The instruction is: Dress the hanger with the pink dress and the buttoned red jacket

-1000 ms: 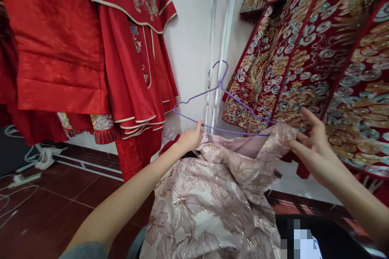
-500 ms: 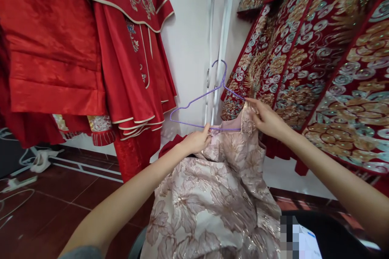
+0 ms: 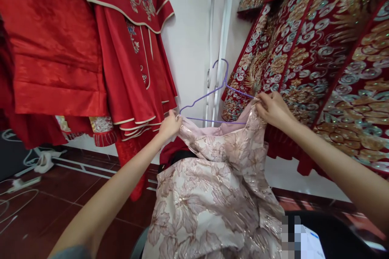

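Observation:
A pink floral brocade dress (image 3: 219, 194) hangs in front of me from a thin purple wire hanger (image 3: 209, 95). My left hand (image 3: 170, 125) pinches the dress's left shoulder at the hanger's left end, fingers closed on fabric and wire. At the hanger's right arm, my right hand (image 3: 273, 109) is closed on the dress's right shoulder. The hanger's hook points up, free of any rail.
Red satin garments (image 3: 91, 48) hang at the left. Dark red robes with gold and silver embroidery (image 3: 319, 48) hang at the right. A white wall with vertical white rails (image 3: 217, 28) stands behind. Cables and a power strip (image 3: 21, 182) lie on the dark red tiled floor.
My left hand slid from the hanger's bottom bar out to its left end, pulling the dress shoulder over it. My right hand moved slightly right along the hanger arm with the other shoulder.

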`<action>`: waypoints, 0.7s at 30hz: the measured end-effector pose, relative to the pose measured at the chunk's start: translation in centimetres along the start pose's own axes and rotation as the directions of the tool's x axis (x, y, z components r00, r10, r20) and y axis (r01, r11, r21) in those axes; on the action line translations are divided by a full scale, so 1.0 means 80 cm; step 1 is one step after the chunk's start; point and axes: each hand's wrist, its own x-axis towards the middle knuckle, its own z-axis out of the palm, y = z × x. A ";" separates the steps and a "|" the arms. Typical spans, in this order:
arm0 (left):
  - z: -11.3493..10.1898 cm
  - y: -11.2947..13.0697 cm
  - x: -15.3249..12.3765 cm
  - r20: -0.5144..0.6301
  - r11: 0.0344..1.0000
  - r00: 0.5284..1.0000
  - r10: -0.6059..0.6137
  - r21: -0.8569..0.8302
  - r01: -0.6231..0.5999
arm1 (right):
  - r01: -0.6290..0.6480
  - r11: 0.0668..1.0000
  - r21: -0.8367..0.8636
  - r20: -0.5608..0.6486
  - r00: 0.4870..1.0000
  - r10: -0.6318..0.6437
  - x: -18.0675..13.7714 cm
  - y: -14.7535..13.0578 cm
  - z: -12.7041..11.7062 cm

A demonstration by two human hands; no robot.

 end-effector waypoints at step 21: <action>-0.008 -0.019 0.084 -0.269 0.948 0.958 -0.098 -0.317 0.008 | -0.011 0.999 -0.045 -0.073 0.997 0.007 0.009 0.018 -0.021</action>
